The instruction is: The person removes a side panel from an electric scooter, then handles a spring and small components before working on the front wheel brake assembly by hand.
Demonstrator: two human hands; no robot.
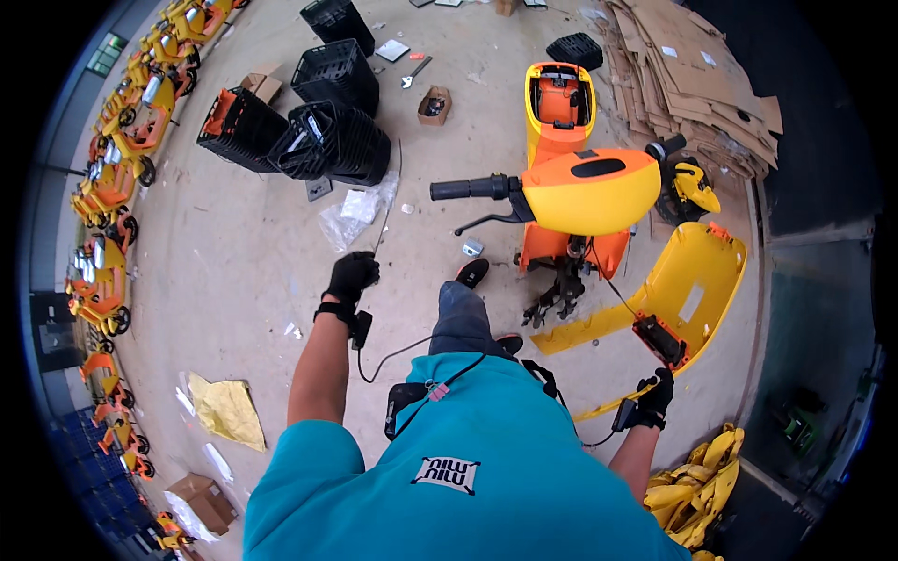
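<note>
The concrete floor is evenly lit by soft, diffuse light, and only faint shadows are cast; pale tones are nearly washed out on the white plastic left of centre. Detail is lost in the dark surface at upper right. Straight edges are bowed toward the rim, the corners are masked in black by the circular fisheye border, and the scooter row at far left is compressed and softened.

A vehicle workshop

Yellow-and-orange scooters line the left wall. A half-assembled scooter stands on the concrete floor, with stacked black crates, a wrench and a pile of flattened cardboard around it.
</note>
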